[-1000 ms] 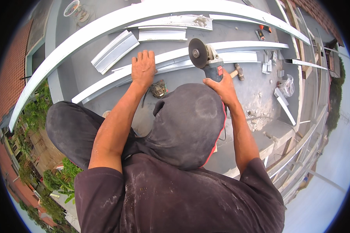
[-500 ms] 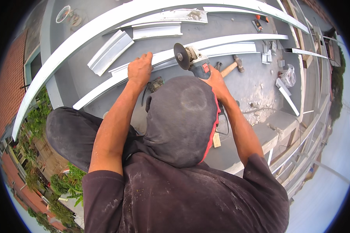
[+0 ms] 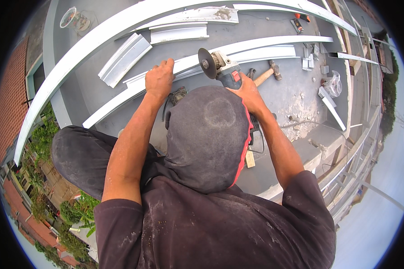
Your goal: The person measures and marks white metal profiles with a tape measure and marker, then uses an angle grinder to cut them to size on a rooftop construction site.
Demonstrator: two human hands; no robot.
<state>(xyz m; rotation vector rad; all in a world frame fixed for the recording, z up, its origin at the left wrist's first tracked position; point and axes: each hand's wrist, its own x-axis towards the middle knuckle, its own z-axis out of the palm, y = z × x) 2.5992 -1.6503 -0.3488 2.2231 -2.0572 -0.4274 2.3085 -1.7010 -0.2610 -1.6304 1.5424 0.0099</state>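
My left hand (image 3: 160,81) is closed over a long white metal channel (image 3: 113,106), with its fingers curled at the far edge. In my right hand (image 3: 248,93) is an angle grinder (image 3: 230,77), held by its body. Its dark cutting disc (image 3: 207,63) stands on edge over the channel, to the right of my left hand. Whether the disc touches the metal I cannot tell. A second, shorter channel (image 3: 267,53) lies along the near side of the long one. Just right of the grinder rests a hammer (image 3: 265,76) with a wooden handle. My cap hides part of the grinder's rear.
A long curved white profile (image 3: 72,62) arches across the far side. Short channel offcuts (image 3: 125,60) lie beyond my left hand. Small metal pieces (image 3: 308,62), a clear plastic cup (image 3: 333,84) and rubble (image 3: 300,107) are at right. Beside my left wrist sits another tool (image 3: 178,95), partly hidden.
The view has shifted slightly. Both hands keep their grips, and the grinder stays almost in the same place over the channel.
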